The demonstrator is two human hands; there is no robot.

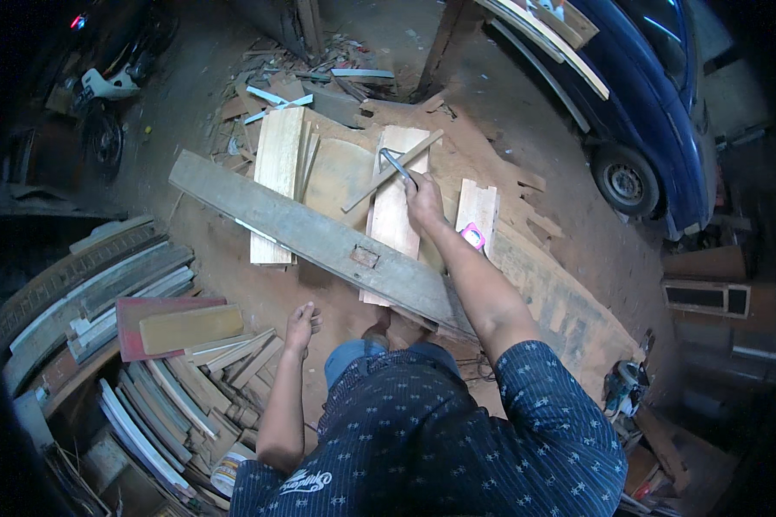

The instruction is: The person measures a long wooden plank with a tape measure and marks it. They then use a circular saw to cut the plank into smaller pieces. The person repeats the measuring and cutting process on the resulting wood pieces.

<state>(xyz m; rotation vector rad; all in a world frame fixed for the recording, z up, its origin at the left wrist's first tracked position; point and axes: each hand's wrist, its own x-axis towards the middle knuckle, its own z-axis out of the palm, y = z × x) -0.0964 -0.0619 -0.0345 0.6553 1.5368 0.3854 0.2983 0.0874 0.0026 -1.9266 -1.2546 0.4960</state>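
Note:
My right hand [424, 200] is closed round the handle of a slim grey metal tool [395, 164] with an angled far end; its exact kind does not show. Under the tool, a thin wooden strip [375, 185] lies slantwise across a pale board [397, 207]. My left hand [300, 327] hangs low on the near side of the work surface, fingers loosely bent and apart, with nothing visible in them. Between the hands, a long grey weathered plank [319, 231] with a rectangular cutout runs diagonally over the pale boards. A pink tape measure [472, 235] rests by my right forearm.
Stacked pale boards [276, 146] and a shorter board [478, 207] lie on the dusty worktop [552, 293]. Piled timber [147, 284] fills the left side. A dark power tool [625, 388] sits at the right corner. Beyond stand a blue vehicle [655, 112] and scrap wood [319, 82].

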